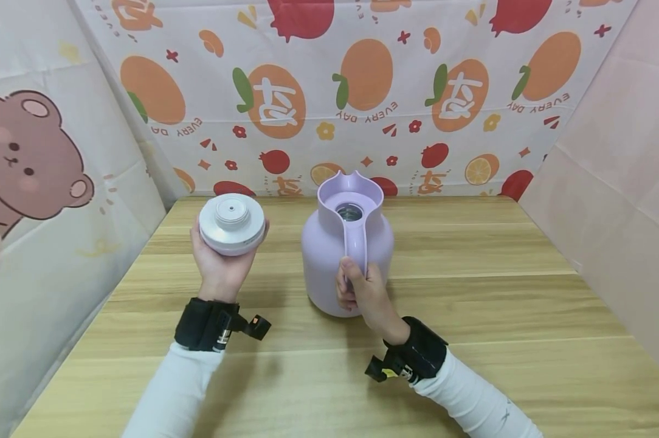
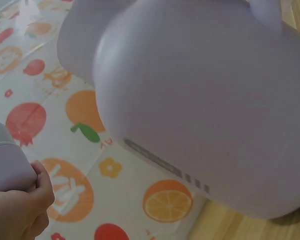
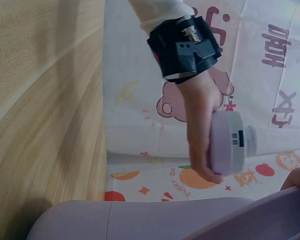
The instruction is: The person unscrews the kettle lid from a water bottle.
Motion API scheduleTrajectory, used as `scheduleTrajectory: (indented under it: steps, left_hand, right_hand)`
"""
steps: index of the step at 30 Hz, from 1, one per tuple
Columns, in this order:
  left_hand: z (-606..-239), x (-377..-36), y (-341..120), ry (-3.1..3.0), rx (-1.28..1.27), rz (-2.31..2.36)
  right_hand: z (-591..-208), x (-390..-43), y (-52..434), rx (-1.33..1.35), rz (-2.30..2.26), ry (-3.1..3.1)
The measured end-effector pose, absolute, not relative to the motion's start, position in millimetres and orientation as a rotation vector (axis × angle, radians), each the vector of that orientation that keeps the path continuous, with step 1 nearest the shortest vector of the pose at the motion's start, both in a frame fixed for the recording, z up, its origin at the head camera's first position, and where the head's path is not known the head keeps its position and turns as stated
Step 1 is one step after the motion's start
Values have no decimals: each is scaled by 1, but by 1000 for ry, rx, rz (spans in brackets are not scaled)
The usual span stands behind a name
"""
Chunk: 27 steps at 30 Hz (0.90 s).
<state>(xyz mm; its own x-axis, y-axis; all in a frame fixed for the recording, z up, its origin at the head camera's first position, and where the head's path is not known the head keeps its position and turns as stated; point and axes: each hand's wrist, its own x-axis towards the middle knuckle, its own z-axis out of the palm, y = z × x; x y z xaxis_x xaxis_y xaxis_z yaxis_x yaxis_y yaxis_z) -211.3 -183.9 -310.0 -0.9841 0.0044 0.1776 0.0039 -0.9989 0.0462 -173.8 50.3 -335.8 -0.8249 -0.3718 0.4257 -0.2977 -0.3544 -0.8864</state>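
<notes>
A person's right hand (image 1: 362, 292) curls its grip round the handle of a rounded lilac plastic thermal jug (image 1: 346, 255), which stands upright near the middle of the pale wooden worktop (image 1: 499, 316). The left hand (image 1: 222, 267) holds the jug's round white screw-in stopper (image 1: 232, 223) aloft, well clear to the jug's left. The stopper is already off and the mouth open; neither pouring nor resealing has begun.
</notes>
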Motion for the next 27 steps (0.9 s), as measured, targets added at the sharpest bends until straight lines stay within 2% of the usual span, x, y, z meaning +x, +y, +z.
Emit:
scheduleTrajectory:
  steps: [11,27]
  left_hand:
    - [-351,-212,-197,-15,83,3160]
    - [-387,-208,-202,-47,-14,3136]
  right_hand:
    - [-338,-171,53,-927,-2382,1717]
    - [-344,-165,56,-958,-2377,1724]
